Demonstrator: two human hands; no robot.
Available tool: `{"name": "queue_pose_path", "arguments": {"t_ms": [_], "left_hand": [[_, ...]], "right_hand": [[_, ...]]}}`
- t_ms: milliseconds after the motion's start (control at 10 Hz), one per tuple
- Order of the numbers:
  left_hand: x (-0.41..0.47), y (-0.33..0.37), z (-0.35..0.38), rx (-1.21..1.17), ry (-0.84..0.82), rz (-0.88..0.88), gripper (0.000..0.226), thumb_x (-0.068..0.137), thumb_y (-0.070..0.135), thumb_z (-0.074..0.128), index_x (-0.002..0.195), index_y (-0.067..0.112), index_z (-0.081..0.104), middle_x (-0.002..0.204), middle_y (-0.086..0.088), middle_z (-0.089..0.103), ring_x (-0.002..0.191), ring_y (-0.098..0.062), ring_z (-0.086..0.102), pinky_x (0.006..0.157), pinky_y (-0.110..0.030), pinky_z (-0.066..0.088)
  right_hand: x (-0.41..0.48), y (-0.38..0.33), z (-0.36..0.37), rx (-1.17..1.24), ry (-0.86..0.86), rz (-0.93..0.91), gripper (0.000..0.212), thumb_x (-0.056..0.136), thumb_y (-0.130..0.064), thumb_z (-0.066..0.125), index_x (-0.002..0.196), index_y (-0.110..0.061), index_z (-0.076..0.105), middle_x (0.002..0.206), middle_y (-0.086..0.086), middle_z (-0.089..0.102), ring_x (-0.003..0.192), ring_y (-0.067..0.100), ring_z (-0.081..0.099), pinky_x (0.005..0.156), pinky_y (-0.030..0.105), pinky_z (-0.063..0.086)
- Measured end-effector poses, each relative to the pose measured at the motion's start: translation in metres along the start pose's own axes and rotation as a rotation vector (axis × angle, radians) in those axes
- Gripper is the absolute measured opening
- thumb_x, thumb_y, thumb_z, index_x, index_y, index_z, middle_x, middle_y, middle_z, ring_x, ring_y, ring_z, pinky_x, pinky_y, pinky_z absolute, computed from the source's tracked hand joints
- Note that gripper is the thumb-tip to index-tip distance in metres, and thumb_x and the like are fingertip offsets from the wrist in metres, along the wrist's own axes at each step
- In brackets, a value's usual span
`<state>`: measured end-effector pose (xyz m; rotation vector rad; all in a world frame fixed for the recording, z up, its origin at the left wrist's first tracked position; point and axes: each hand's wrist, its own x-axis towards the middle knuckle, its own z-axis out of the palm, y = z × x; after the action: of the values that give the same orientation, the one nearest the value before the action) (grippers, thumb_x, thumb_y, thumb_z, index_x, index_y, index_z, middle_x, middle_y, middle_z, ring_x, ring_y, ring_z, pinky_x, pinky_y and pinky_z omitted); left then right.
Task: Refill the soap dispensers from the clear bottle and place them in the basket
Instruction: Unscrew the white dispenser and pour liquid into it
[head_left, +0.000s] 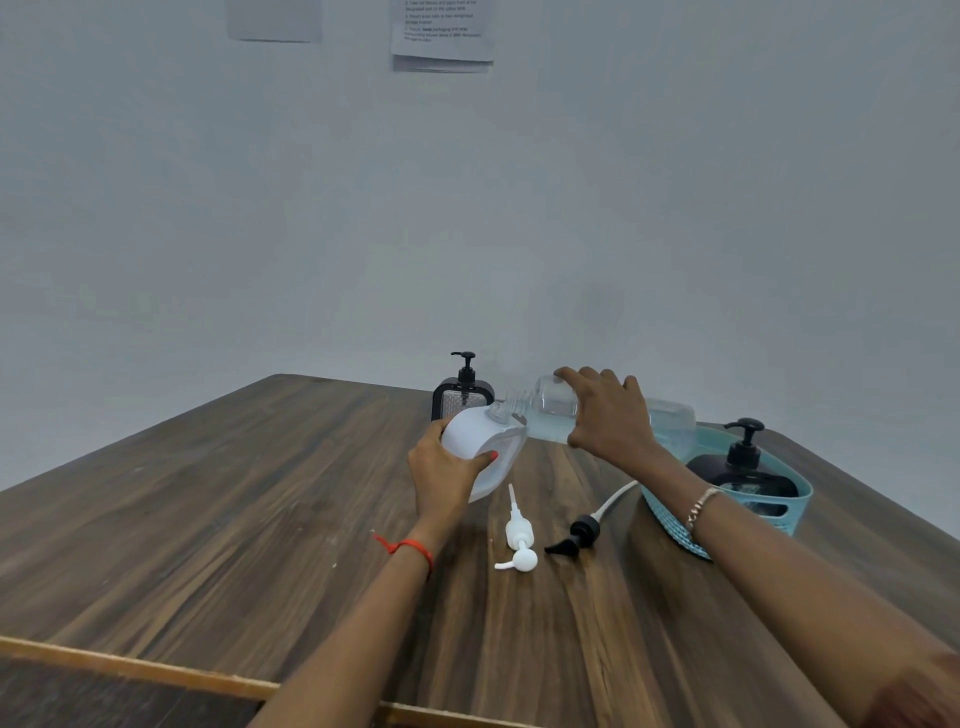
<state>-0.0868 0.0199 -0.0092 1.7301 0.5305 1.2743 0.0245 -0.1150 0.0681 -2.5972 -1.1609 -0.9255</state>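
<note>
My left hand grips a white soap dispenser, tilted, its pump off and its neck pointing up to the right. My right hand holds the clear bottle on its side, with pale liquid inside and its threaded mouth against the white dispenser's opening. A teal basket stands at the right with a black dispenser inside it. Another black dispenser stands upright behind the white one. A white pump head and a black pump head lie on the table in front of my hands.
The wooden table reaches a pale wall at the back, and its light front edge runs along the bottom left. Papers hang high on the wall. My right forearm crosses in front of the basket.
</note>
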Motion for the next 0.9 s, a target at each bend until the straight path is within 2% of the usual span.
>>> {"name": "queue_pose_path", "arguments": {"t_ms": [500, 900], "left_hand": [[0.0001, -0.0066, -0.0049, -0.033, 0.004, -0.022, 0.054, 0.059, 0.012, 0.087, 0.107, 0.004, 0.063, 0.105, -0.010, 0.066, 0.088, -0.015, 0.053, 0.073, -0.024, 0.041], [0.0001, -0.0093, -0.0066, -0.020, -0.008, -0.028, 0.055, 0.061, 0.015, 0.086, 0.109, 0.004, 0.062, 0.108, -0.010, 0.065, 0.090, -0.014, 0.052, 0.074, -0.025, 0.042]], "right_hand": [[0.0010, -0.0065, 0.0023, -0.015, -0.004, -0.017, 0.066, 0.070, -0.009, 0.062, 0.131, -0.023, 0.041, 0.116, 0.002, 0.057, 0.103, 0.025, 0.051, 0.083, 0.034, 0.032], [0.0005, -0.0093, 0.0020, -0.003, -0.013, -0.022, 0.066, 0.070, -0.010, 0.062, 0.131, -0.023, 0.041, 0.116, 0.002, 0.057, 0.104, 0.025, 0.051, 0.085, 0.035, 0.033]]}}
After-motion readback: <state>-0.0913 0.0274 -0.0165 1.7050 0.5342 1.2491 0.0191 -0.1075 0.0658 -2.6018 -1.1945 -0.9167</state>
